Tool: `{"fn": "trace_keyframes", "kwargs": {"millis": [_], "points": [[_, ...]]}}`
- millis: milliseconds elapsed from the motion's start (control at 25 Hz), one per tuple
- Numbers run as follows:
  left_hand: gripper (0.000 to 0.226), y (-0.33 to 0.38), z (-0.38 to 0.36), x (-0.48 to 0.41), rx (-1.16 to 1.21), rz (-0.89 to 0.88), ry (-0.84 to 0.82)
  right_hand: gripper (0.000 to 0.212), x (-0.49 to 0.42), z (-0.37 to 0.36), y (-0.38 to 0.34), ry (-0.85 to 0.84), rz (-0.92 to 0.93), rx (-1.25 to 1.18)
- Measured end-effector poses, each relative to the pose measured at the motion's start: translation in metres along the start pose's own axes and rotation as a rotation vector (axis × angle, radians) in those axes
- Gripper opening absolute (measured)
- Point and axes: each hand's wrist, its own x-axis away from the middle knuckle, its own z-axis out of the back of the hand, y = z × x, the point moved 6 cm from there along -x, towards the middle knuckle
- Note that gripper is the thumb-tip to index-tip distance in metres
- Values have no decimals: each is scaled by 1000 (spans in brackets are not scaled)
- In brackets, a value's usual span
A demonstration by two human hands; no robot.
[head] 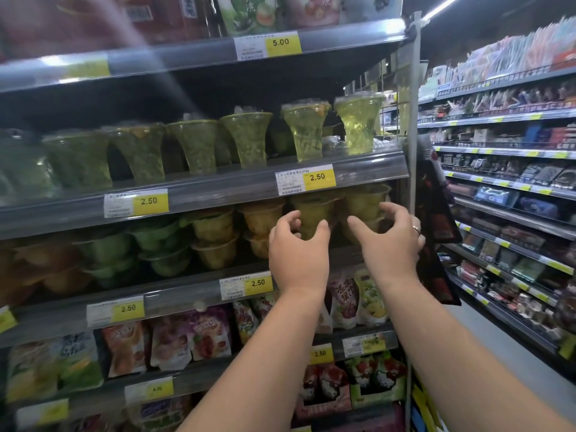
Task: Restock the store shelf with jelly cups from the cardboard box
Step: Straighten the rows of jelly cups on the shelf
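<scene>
1. We've got both hands up at the yellow jelly cups (314,213) on the middle shelf (199,291).
2. Left hand (297,251) and right hand (389,241): fingers curled half open, gripping nothing.
3. Rows look mostly full (cardboard box isn't in view), so we can't tell what's left.

The left hand (297,247) covers the lower part of a yellow jelly cup (314,210), so contact cannot be told. Far-left cups (28,169) smear into blur (labels unreadable). Both forearms are cut off by the bottom edge.
</scene>
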Motion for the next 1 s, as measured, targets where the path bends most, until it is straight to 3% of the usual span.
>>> {"fn": "trace_keyframes", "kwargs": {"millis": [160,360,520,760,1000], "points": [[37,23,34,10,137,-63,-29,44,27,1,-43,-47,130,-67],[41,68,63,-10,186,-179,-114,47,37,-2,-103,-108,238,-134],[55,107,64,-39,108,-262,-185,58,14,-5,-144,-141,337,-91],[67,141,34,-83,-23,-306,-189,70,-47,3,-172,-120,365,168],[67,162,0,-114,-368,-464,-112,80,-106,-3,-163,-190,323,428]]}}
